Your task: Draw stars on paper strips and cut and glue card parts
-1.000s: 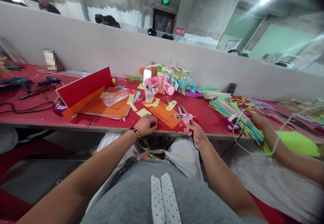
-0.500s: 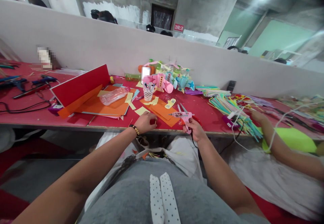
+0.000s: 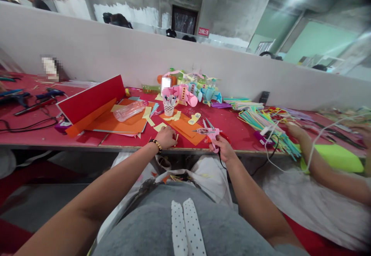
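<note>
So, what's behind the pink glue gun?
Scissors: blades show above the glue gun, a red handle beside it; their middle is covered. Orange paper shows around the nozzle.

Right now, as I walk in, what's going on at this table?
A person's right hand holds a pink glue gun, nozzle pointing left above orange paper. Their left hand is curled near the front edge; whether it grips anything is unclear. A bottle lies on its side, and a co-worker's arm extends in at right.
</note>
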Available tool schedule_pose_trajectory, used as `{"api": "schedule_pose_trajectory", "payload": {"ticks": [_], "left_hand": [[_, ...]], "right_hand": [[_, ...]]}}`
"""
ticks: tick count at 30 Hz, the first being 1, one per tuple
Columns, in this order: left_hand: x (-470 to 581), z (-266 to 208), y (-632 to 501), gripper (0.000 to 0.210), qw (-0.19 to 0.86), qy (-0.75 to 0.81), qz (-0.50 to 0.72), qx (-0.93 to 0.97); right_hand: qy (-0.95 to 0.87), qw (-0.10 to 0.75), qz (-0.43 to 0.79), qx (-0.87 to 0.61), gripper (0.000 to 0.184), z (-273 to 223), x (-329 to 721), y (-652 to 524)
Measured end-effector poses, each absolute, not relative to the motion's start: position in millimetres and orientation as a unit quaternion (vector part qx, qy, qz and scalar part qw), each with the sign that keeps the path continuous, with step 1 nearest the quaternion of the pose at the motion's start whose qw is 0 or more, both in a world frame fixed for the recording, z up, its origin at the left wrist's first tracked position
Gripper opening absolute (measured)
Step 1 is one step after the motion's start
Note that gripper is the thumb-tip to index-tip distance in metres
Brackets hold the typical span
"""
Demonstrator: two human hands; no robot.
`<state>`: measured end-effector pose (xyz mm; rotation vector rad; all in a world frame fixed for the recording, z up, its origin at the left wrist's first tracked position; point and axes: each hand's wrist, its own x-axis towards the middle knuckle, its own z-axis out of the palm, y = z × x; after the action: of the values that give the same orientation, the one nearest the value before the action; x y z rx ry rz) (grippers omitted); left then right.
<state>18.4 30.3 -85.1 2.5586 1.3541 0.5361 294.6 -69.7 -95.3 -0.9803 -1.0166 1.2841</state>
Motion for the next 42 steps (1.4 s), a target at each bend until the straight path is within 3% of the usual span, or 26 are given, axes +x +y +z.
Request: {"api": "schedule_pose_trajectory", "payload": {"ticks": [5, 14, 23, 28, 37, 42], "left_hand": [[19.3, -82.6, 36.6, 0.007, 0.091, 0.477, 0.168, 0.858], [7.5, -80.5, 37.9, 0.018, 0.087, 0.509, 0.157, 0.842], [-8.7, -65.7, 30.9, 0.005, 0.129, 0.518, 0.224, 0.815], [-18.7, -62.5, 31.8, 0.022, 0.215, 0.498, 0.306, 0.783], [-22.1, -71.5, 30.1, 0.031, 0.483, 0.433, 0.371, 0.665], [-22.7, -68.2, 25.3, 0.036, 0.547, 0.420, 0.389, 0.611]], "right_hand": [[-0.432, 0.582, 0.546, -0.420, 0.024, -96.8, 294.8, -68.7], [-0.430, 0.582, 0.547, -0.421, 0.024, -95.8, 294.7, -69.8], [-0.436, 0.579, 0.544, -0.423, 0.025, -96.2, 294.9, -69.1], [-0.436, 0.580, 0.545, -0.421, 0.024, -96.2, 294.6, -69.0], [-0.433, 0.577, 0.550, -0.421, 0.025, -95.9, 295.0, -68.8], [-0.430, 0.578, 0.550, -0.422, 0.028, -95.1, 294.3, -69.1]]}}
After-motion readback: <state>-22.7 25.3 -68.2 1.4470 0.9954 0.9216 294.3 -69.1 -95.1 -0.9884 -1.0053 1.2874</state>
